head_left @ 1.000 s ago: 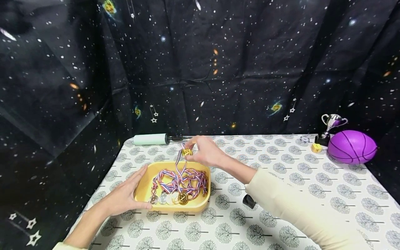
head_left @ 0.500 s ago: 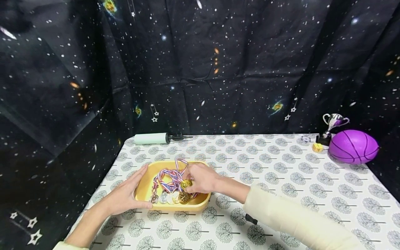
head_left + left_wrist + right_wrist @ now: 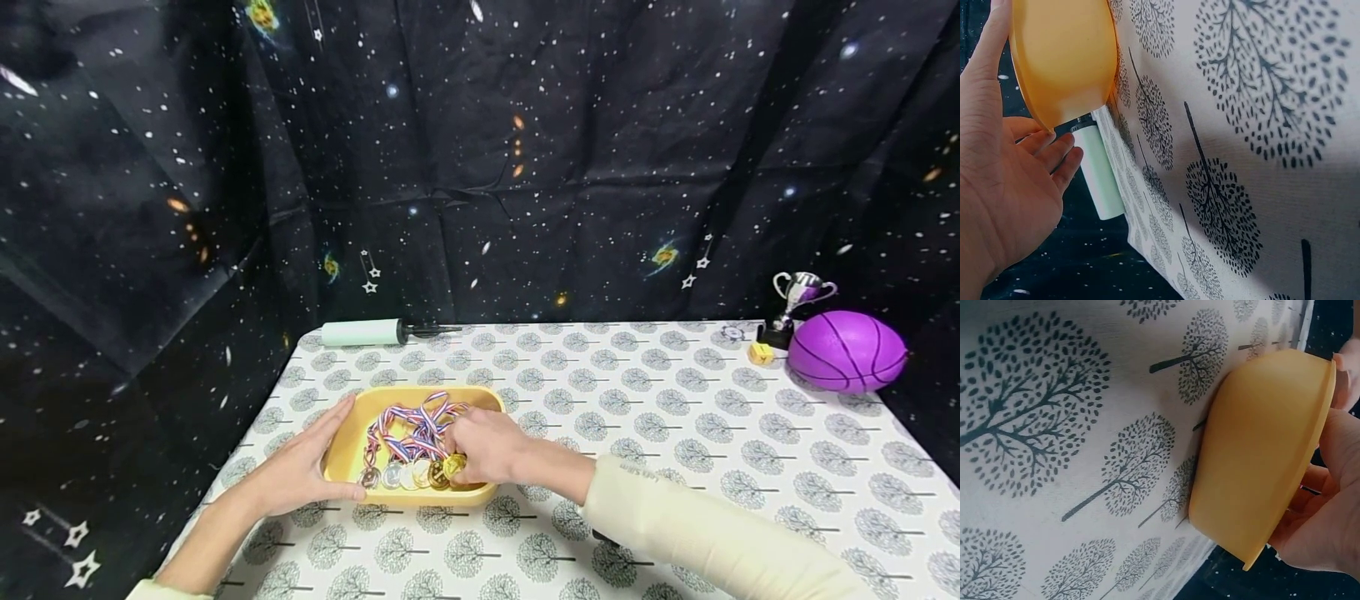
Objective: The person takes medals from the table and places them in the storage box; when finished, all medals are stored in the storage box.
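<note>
A yellow plastic tub (image 3: 491,400) sits on the table with several medals on striped red, white and blue ribbons (image 3: 408,417) inside. My left hand (image 3: 300,471) grips the tub's left end, thumb along the front rim and fingers on the far side; the left wrist view has its fingertips touching the rim. Inside the right part of the tub, my right hand (image 3: 487,446) pinches a gold medal (image 3: 453,465) beside the row of medals (image 3: 408,475) along the front wall. From the right wrist view, the tub's wall hides the fingertips of my right hand (image 3: 1329,494).
A pale green hand pump (image 3: 363,333) lies at the back left. At the far right stand a silver trophy cup (image 3: 798,296), a small yellow cube (image 3: 761,354) and a purple ball (image 3: 847,352). A dark starry cloth (image 3: 480,167) hangs behind the tree-patterned table.
My right hand has lowered the gold medal from above the tub's back rim into the tub, towards the front right, with its ribbon. My left hand stays on the tub.
</note>
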Demonstrator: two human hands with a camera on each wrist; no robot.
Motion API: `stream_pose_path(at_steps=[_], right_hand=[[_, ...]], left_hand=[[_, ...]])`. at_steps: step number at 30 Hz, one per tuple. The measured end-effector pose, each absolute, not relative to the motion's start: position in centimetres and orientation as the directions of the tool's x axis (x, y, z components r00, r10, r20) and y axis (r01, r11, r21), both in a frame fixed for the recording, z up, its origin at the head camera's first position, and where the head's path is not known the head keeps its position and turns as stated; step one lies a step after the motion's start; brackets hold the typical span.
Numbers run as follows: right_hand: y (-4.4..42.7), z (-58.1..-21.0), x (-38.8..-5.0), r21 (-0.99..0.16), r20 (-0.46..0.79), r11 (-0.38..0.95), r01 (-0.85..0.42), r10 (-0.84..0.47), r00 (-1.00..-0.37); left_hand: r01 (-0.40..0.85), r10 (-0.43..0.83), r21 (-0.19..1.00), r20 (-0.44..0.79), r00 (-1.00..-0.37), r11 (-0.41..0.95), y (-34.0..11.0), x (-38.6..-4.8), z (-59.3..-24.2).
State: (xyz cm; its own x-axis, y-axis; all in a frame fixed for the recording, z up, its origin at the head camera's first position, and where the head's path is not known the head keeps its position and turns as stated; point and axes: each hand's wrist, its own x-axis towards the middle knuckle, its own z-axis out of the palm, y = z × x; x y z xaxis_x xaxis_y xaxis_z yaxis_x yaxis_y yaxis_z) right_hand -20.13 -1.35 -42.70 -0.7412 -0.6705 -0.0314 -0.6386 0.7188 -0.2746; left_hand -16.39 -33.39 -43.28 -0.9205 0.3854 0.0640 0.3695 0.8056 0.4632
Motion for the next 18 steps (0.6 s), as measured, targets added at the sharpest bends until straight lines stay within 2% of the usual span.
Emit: stream_pose_path(at_steps=[7,18], right_hand=[[-1.3,-43.2,-19.9,-0.218,0.014,0.711,-0.669,-0.683,-0.73],[1.3,-41.2,-20.6,-0.363,0.1,0.685,-0.631,-0.645,-0.758]], left_hand=[[0.367,0.383,0.461,0.062,-0.922,0.808,-33.5,-16.6,-43.6],[0.375,0.39,0.455,0.065,-0.918,0.807,-33.4,-16.6,-43.7]])
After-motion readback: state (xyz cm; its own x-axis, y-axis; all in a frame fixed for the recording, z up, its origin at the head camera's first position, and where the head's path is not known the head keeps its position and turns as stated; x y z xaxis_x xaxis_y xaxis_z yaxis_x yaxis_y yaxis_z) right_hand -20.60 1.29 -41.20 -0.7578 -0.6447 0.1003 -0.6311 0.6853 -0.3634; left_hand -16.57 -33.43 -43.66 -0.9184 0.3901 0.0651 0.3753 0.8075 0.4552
